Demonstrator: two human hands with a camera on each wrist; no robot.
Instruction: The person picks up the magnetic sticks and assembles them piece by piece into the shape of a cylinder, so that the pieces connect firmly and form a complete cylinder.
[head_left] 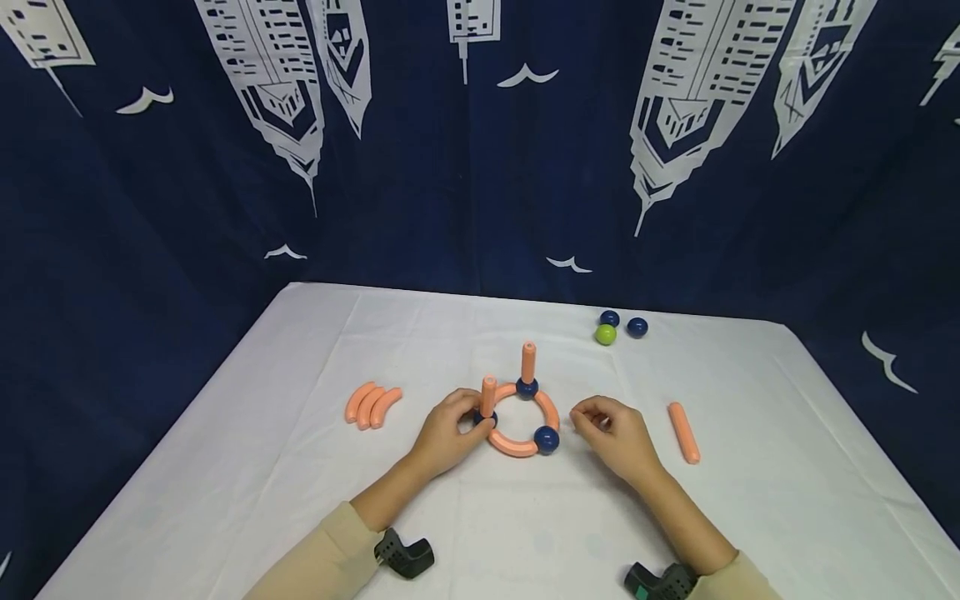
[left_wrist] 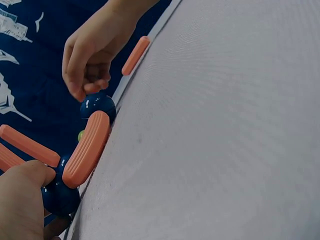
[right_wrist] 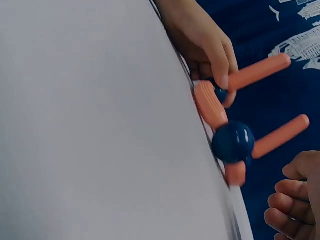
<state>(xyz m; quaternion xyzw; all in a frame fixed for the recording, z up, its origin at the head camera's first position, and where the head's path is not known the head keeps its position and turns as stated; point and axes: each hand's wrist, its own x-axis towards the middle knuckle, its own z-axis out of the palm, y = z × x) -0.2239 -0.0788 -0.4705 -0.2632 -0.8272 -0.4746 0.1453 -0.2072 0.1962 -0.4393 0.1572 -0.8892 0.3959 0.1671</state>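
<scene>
A ring of curved orange pieces [head_left: 513, 447] joined by navy balls lies on the table. Upright orange sticks stand in two of them, the back ball [head_left: 527, 388] and the left ball [left_wrist: 62, 200]; the front-right ball [head_left: 547, 439] bears none. My left hand [head_left: 447, 433] pinches the left ball at the foot of its stick [head_left: 489, 396], covering part of that ball. To the right of the ring, my right hand [head_left: 617, 435] hovers with loosely curled fingers and holds nothing. It is apart from the front-right ball.
Several spare parts lie about: curved orange pieces [head_left: 372, 406] at left, a straight orange stick [head_left: 683, 433] at right, and a green ball [head_left: 605, 335] beside two navy balls [head_left: 637, 327] near the back edge. A navy curtain [head_left: 480, 192] hangs behind the white table [head_left: 300, 517].
</scene>
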